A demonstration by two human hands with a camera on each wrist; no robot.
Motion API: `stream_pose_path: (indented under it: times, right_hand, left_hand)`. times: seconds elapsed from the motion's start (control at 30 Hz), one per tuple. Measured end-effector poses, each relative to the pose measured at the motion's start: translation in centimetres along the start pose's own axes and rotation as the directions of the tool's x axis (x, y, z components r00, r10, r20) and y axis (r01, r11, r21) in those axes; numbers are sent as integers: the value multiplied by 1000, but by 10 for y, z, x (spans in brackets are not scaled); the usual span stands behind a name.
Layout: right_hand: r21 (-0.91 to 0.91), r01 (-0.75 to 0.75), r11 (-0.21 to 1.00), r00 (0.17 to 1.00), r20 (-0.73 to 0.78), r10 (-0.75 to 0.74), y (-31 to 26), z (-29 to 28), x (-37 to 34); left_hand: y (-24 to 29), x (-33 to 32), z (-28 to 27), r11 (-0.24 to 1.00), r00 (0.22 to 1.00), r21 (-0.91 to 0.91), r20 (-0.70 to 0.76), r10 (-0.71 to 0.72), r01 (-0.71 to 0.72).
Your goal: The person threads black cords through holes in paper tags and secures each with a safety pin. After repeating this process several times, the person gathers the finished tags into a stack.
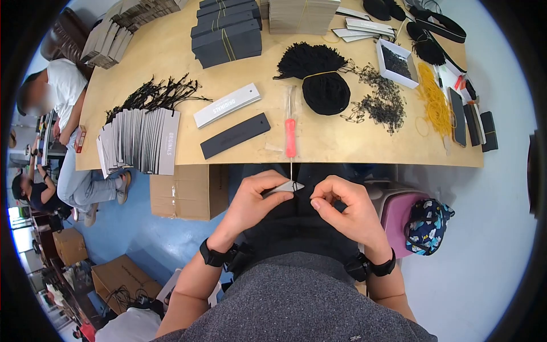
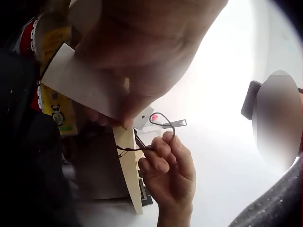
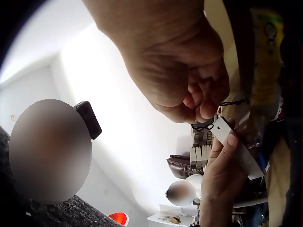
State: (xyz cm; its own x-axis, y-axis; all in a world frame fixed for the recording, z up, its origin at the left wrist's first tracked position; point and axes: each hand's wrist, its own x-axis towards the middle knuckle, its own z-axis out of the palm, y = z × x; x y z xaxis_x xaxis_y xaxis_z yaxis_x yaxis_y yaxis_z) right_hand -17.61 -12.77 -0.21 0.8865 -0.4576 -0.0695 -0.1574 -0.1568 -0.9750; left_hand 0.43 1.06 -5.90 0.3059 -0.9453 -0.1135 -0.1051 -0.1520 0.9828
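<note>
My left hand (image 1: 253,199) grips a light-coloured hang tag (image 1: 284,187) between thumb and fingers, just in front of the table edge. A punched hole shows at the end of the tag (image 3: 244,158) in the right wrist view. My right hand (image 1: 346,204), thumb and fingertips together, pinches a thin black cord (image 2: 173,127); its loop curves beside the hole end in the left wrist view. A red-handled tool (image 1: 290,139) lies on the table under clear tape, its thin metal shaft pointing over the edge at the tag.
On the wooden table (image 1: 239,128) lie corded tags (image 1: 139,139), a white tag stack (image 1: 227,106), a dark tag (image 1: 235,135), black cord bundles (image 1: 325,91), loose black pins (image 1: 379,100) and yellow rubber bands (image 1: 434,102). Dark banded stacks (image 1: 227,43) stand behind. Another person (image 1: 68,91) sits left.
</note>
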Motion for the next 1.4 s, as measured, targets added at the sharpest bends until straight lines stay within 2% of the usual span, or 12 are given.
stream_pose_path:
  times: [0.23, 0.5, 0.67, 0.73, 0.77, 0.83, 1.0, 1.07, 1.13, 1.17, 1.23, 1.4]
  right_hand:
    - [20, 21, 1000, 1000, -6, -21, -1, 0, 1]
    - [69, -10, 998, 999, 53, 6, 10, 8, 4]
    - [157, -120, 980, 992, -8, 123, 25, 9, 11]
    - [146, -116, 982, 992, -27, 121, 31, 7, 11]
    - [145, -136, 980, 988, -53, 145, 32, 6, 11]
    - [163, -129, 978, 982, -117, 149, 38, 4, 11]
    - [119, -166, 979, 969, -162, 184, 50, -3, 6]
    - [119, -274, 954, 949, -128, 288, 49, 0, 2]
    - [64, -297, 953, 952, -57, 301, 48, 2, -3]
    - [7, -315, 949, 949, 16, 315, 48, 3, -4]
    - [23, -298, 954, 951, 98, 294, 37, 6, -3]
    - [67, -324, 944, 914, 277, 295, 14, 6, 0]
  left_hand:
    - [2, 6, -13, 988, 988, -120, 132, -84, 100]
    - [-3, 8, -10, 951, 974, -240, 156, -163, 197]
    - [-8, 4, -6, 918, 970, -317, 116, -213, 240]
    - [-12, 9, -4, 999, 999, 34, -28, 22, -21]
    - [-11, 10, -3, 999, 999, 33, -29, 23, -22]
    - [-10, 12, -1, 980, 996, -187, -30, -80, 73]
    - [-11, 8, -7, 942, 991, -305, 45, -128, 136]
    - [-16, 6, -9, 939, 993, -324, 74, -94, 114]
    - [-17, 3, -11, 983, 993, -154, 38, 108, -101]
    - [-16, 2, -14, 983, 994, -152, 36, 108, -101]
    - [-5, 1, -17, 982, 968, -71, 169, 185, -176]
    - [6, -9, -17, 988, 966, -69, 210, 152, -141]
